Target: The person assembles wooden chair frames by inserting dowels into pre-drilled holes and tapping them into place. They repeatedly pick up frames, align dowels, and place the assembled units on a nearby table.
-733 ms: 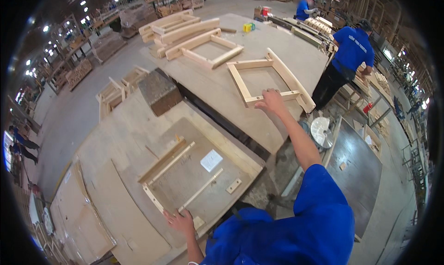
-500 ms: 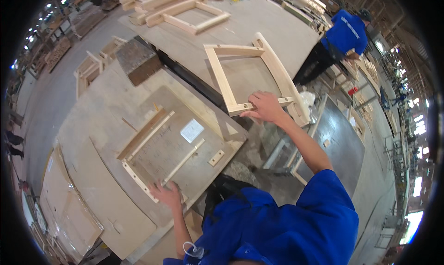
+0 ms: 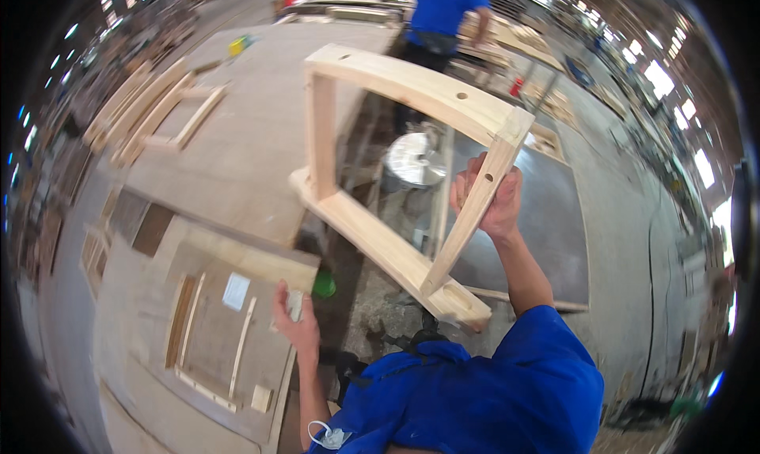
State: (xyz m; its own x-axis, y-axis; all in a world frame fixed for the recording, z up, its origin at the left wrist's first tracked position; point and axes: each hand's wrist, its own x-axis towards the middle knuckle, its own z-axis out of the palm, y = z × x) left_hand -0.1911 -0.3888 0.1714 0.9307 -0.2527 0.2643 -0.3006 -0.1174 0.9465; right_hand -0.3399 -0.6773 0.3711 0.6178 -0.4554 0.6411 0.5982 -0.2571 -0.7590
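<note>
My right hand (image 3: 499, 197) is closed around one rail of a pale wooden frame (image 3: 380, 231), raised in front of me and tilted. The frame has four sides, with drilled holes in its top and near rails. One long rail sticks out past the corner and has a slot at its lower end. My left hand (image 3: 297, 327) is at the table's right edge with fingers apart. Between thumb and forefinger shows a small pale piece (image 3: 295, 303), blurred; whether it is gripped is unclear. Next to it lies a board with wooden strips (image 3: 241, 347) and a white paper label (image 3: 236, 291).
Stacked wooden frames (image 3: 150, 110) lie on the far table (image 3: 245, 90). A dark block (image 3: 142, 220) sits at the near table's corner. Right of me stands a dark-topped table (image 3: 546, 240). A person in a blue shirt (image 3: 447, 11) works beyond, beside stacked boards. Something green (image 3: 324, 284) shows by the table edge.
My view has turned to the right. The frame has come up and nearer in my right hand, swinging round to the right. My left hand has left the drilled strip and reached the small pale piece.
</note>
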